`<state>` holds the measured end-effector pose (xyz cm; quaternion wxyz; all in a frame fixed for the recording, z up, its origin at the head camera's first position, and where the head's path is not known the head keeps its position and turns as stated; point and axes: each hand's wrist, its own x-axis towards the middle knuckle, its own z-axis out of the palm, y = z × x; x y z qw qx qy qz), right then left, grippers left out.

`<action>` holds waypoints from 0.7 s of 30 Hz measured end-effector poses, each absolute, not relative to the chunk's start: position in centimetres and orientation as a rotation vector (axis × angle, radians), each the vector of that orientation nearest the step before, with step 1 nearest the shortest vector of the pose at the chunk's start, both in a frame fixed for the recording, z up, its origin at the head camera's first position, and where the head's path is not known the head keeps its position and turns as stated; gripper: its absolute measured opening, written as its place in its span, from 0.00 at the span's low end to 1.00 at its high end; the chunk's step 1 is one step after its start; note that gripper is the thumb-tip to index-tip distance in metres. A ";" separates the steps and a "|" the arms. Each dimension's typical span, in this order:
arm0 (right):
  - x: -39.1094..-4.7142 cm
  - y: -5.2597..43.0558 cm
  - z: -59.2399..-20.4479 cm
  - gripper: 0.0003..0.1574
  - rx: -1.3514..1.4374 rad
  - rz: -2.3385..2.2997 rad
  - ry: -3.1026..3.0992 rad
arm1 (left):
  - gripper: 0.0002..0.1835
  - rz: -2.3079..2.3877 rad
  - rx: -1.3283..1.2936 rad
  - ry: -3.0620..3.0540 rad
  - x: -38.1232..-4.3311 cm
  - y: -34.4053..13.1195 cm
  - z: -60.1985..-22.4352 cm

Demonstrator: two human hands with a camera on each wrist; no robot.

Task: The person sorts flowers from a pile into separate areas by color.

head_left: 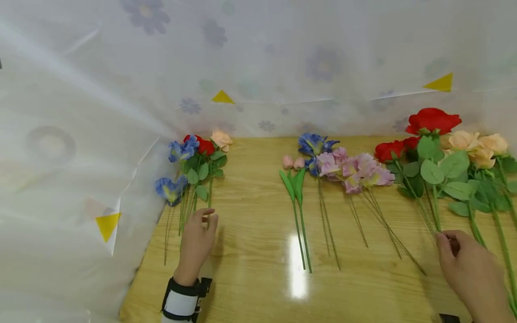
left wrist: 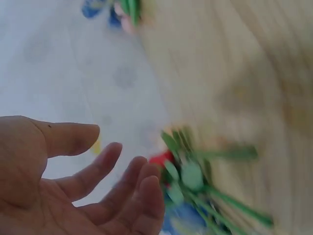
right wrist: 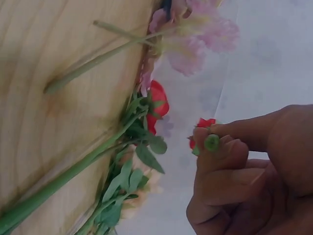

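My right hand (head_left: 470, 267) pinches the green stem of a red rose (head_left: 433, 120) between thumb and fingers, raised over the right-hand flowers. In the right wrist view the cut end of its stem (right wrist: 212, 142) pokes out from the fingertips. My left hand (head_left: 199, 237) holds nothing; its fingers are loosely bent, with the thumb apart from them in the left wrist view. It overlaps the stems of the left bunch, where blue irises (head_left: 171, 190), a red rose (head_left: 205, 146) and a peach rose (head_left: 221, 140) lie together.
Pink tulips (head_left: 299, 163), blue flowers (head_left: 315, 143) and pink-purple flowers (head_left: 352, 171) lie mid-table, stems toward me. More red roses (head_left: 389, 151) and peach roses (head_left: 484, 150) lie at the right. A pale flower-print sheet (head_left: 258, 63) hangs behind and left of the wooden table (head_left: 250, 269).
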<state>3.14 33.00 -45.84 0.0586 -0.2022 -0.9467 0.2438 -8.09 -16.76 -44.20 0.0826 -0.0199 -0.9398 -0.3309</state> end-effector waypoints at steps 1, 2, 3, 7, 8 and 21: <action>3.4 33.6 -46.3 0.28 -0.656 0.728 -2.910 | 0.17 -0.941 -0.003 -2.822 -8.2 -17.7 -44.3; 3.5 34.0 -46.6 0.28 -0.707 0.723 -2.949 | 0.17 -0.904 0.047 -2.839 -8.2 -18.5 -44.5; 3.6 34.4 -46.9 0.27 -0.735 0.716 -2.978 | 0.18 -0.872 0.091 -2.856 -8.3 -19.2 -44.6; 3.6 35.2 -48.1 0.25 -0.822 0.710 -3.064 | 0.21 -0.767 0.180 -2.938 -8.7 -20.9 -45.0; 3.6 35.3 -48.3 0.25 -0.853 0.715 -3.085 | 0.21 -0.759 0.178 -2.951 -8.8 -21.1 -45.1; 3.6 35.8 -49.0 0.27 -0.950 0.806 -3.228 | 0.20 -0.669 0.245 -3.041 -9.9 -21.4 -47.1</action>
